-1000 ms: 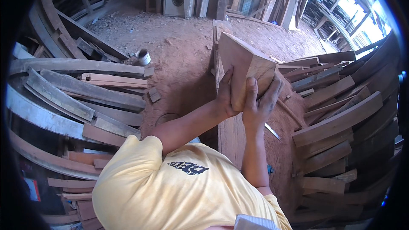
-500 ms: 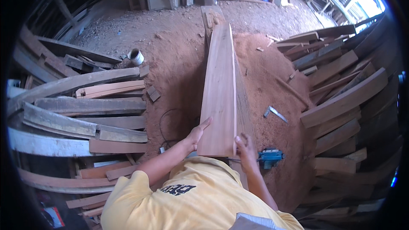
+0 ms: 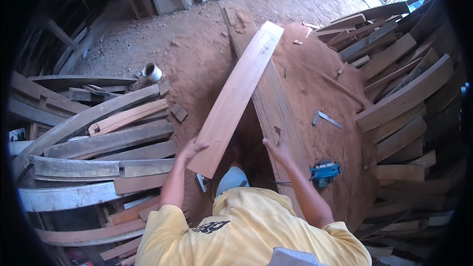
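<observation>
Left hand (image 3: 193, 149) grips the near end of one pale plank (image 3: 235, 99); right hand (image 3: 279, 146) rests spread on one weathered beam (image 3: 266, 93), just right of the plank.

Lifted plank (image 3: 236, 96): fresh-planed wood, smooth, matt, warm reddish-tan, with an even grain.
Long board beneath (image 3: 268, 103): wood, greyer and duller, rougher face with a knotty, chipped patch at its far end.
Ground (image 3: 315, 83): loose red-brown sawdust, powdery and matt.
Curved timbers at left (image 3: 98, 143): weathered wood, grey and coarse, some with pale worn edges.
Stacked boards at right (image 3: 404, 98): rough-sawn wood, dull brown-grey.
Electric planer (image 3: 325, 171): blue plastic casing, slightly glossy.
Try square (image 3: 325, 118): bare metal, dull grey sheen.
White can (image 3: 152, 72): smooth, painted-looking outside.
Shirt (image 3: 246, 231): yellow cloth, soft and matt.
</observation>
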`<state>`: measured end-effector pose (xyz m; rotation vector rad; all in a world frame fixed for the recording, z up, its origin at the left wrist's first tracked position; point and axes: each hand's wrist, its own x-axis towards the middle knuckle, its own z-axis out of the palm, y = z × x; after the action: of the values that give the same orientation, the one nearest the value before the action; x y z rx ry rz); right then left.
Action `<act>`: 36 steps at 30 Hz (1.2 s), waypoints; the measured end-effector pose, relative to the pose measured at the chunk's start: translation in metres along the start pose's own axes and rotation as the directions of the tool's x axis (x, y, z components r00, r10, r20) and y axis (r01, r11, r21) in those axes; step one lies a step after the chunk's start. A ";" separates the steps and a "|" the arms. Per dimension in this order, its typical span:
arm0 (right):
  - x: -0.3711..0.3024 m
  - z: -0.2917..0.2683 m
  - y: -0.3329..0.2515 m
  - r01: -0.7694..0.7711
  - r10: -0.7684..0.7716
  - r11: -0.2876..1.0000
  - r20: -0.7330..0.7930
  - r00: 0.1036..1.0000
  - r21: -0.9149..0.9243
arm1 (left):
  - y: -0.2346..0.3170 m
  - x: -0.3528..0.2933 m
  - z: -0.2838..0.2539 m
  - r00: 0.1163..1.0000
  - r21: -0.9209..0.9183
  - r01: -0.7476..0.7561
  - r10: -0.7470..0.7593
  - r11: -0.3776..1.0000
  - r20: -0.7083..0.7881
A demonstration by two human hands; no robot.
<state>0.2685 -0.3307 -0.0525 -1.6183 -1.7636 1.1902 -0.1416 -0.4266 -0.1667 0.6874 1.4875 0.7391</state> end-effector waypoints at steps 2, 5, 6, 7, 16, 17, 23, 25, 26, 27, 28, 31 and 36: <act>0.038 -0.014 -0.004 0.116 -0.124 0.982 -0.041 0.991 -0.147 | 0.028 0.009 -0.032 0.997 0.067 0.046 -0.050 0.997 0.058; 0.106 -0.031 -0.021 0.184 -0.221 0.917 -0.067 0.973 -0.353 | 0.074 0.025 -0.081 0.985 0.239 0.169 -0.175 0.956 0.005; 0.127 -0.041 -0.021 0.170 -0.219 0.903 -0.082 0.972 -0.395 | 0.093 0.029 -0.086 0.972 0.281 0.232 -0.233 0.931 -0.032; 0.150 -0.049 -0.023 0.163 -0.222 0.886 -0.088 0.971 -0.434 | 0.104 0.038 -0.095 0.955 0.316 0.297 -0.286 0.901 -0.082; 0.367 -0.097 -0.025 0.094 -0.188 0.568 -0.018 0.982 -0.817 | 0.124 0.189 -0.235 0.944 0.613 0.290 -0.323 0.735 -0.060; 0.380 -0.093 -0.035 0.154 -0.173 0.543 0.069 0.982 -0.826 | 0.116 0.204 -0.259 0.950 0.554 0.283 -0.307 0.783 -0.051; 0.388 -0.104 -0.043 0.492 0.083 0.334 0.545 0.834 -0.804 | 0.240 0.324 -0.249 0.947 0.696 0.202 -0.320 0.689 0.041; 0.377 -0.089 -0.050 0.416 0.145 0.456 0.527 0.837 -0.786 | 0.267 0.347 -0.280 0.981 0.869 0.092 -0.195 0.486 0.005; 0.361 -0.086 -0.043 0.416 0.086 0.459 0.505 0.859 -0.785 | 0.284 0.367 -0.285 0.989 0.915 0.065 -0.146 0.397 -0.007; 0.342 -0.084 -0.031 0.411 0.029 0.461 0.476 0.879 -0.787 | 0.297 0.386 -0.283 0.995 0.953 0.036 -0.096 0.302 -0.007; 0.316 -0.086 -0.016 0.334 0.065 0.501 0.420 0.905 -0.798 | 0.322 0.406 -0.252 0.999 0.979 0.037 -0.035 0.200 -0.031; 0.238 -0.069 0.028 0.171 0.072 0.610 0.269 0.960 -0.773 | 0.391 0.439 -0.189 0.983 0.990 -0.133 0.130 0.055 0.125; 0.137 -0.027 0.027 -0.098 0.207 0.690 0.065 0.976 -0.717 | 0.346 0.449 -0.124 0.445 0.935 -0.285 0.836 -0.209 0.322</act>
<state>0.2779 -0.1944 -0.0902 -2.1823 -2.4170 0.7053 -0.2907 0.1344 -0.1673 2.7005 1.9538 0.5279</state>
